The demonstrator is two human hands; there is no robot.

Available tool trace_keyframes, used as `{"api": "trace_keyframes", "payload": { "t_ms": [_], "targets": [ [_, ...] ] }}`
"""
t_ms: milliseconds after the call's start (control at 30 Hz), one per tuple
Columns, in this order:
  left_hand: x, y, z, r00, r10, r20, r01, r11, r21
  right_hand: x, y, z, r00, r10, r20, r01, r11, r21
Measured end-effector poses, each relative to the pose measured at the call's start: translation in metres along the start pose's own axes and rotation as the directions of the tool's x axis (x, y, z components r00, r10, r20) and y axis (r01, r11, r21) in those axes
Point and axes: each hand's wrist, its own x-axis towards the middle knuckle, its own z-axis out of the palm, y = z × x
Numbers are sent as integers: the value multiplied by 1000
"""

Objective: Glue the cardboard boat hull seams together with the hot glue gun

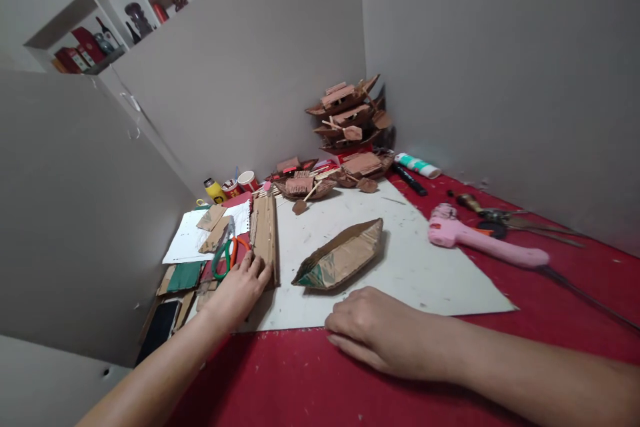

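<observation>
My left hand (241, 288) rests at the edge of a stack of brown cardboard strips (265, 233), its fingers stretched out and slightly apart. Its fingertips are beside the orange handle of a pair of scissors (241, 250); whether they touch it I cannot tell. Next to these is a green-handled pair of scissors (220, 261). At the front edge of a white board (420, 283), my right hand (367, 327) lies with its fingers curled together, nothing visible in them. Just beyond it stands a small cardboard boat hull (345, 257), open at the top.
Finished cardboard boats (345, 113) are stacked in the far corner, with others in front. A pink glue gun (480, 237) trails its cord at right, near pliers (505, 215). Paper (185, 237), cardboard scraps (215, 233) and a phone (160, 330) lie at left; cups (247, 180) stand behind.
</observation>
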Motion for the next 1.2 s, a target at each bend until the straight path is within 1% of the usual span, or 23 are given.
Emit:
{"api": "trace_keyframes", "payload": {
  "t_ms": [100, 200, 300, 367, 433, 500, 600, 667, 733, 833, 933, 1000, 1100, 1200],
  "targets": [
    [-1, -3, 6, 1000, -3, -19, 4, 999, 38, 0, 2, 2, 999, -25, -21, 24, 999, -30],
    [-3, -9, 14, 996, -9, -89, 14, 998, 61, 0, 3, 2, 999, -41, -30, 39, 998, -44],
    [-8, -14, 20, 983, -75, -170, 85, 995, 52, 0, 1, -3, 1000, -27, -14, 27, 999, -45],
    [-11, -16, 22, 971, -128, -201, 137, 990, 31, 0, -2, -7, 1000, -17, 5, 18, 999, -38],
    [-13, -17, 22, 967, -157, -201, 163, 987, 13, 0, -4, -11, 1000, -16, 20, 16, 999, -31],
    [-14, -16, 23, 970, -170, -176, 174, 985, 7, 0, -4, -12, 1000, -16, 24, 16, 999, -36],
    [-14, -15, 24, 969, -193, -153, 195, 981, 0, 0, -2, -10, 1000, -16, 13, 17, 999, -43],
    [-14, -16, 25, 964, -194, -183, 194, 981, -18, 0, -1, -6, 1000, -22, -9, 22, 998, -54],
    [-16, -19, 28, 952, -198, -236, 190, 980, -53, 0, 1, -3, 999, -41, -34, 39, 997, -74],
    [-19, -29, 35, 923, -258, -285, 224, 963, -147, 0, 2, -3, 996, -70, -57, 64, 993, -103],
    [-23, -41, 42, 904, -334, -267, 282, 935, -215, 0, 2, -5, 996, -63, -60, 55, 992, -117],
    [-27, -49, 44, 912, -341, -226, 290, 928, -233, 0, 1, -6, 997, -53, -52, 47, 992, -116],
    [-36, -58, 41, 935, -322, -149, 271, 919, -288, -1, 1, -5, 998, -47, -40, 43, 994, -105],
    [-44, -61, 37, 929, -360, -89, 311, 887, -341, -1, 1, -3, 999, -40, -34, 37, 995, -89]
  ]
}}
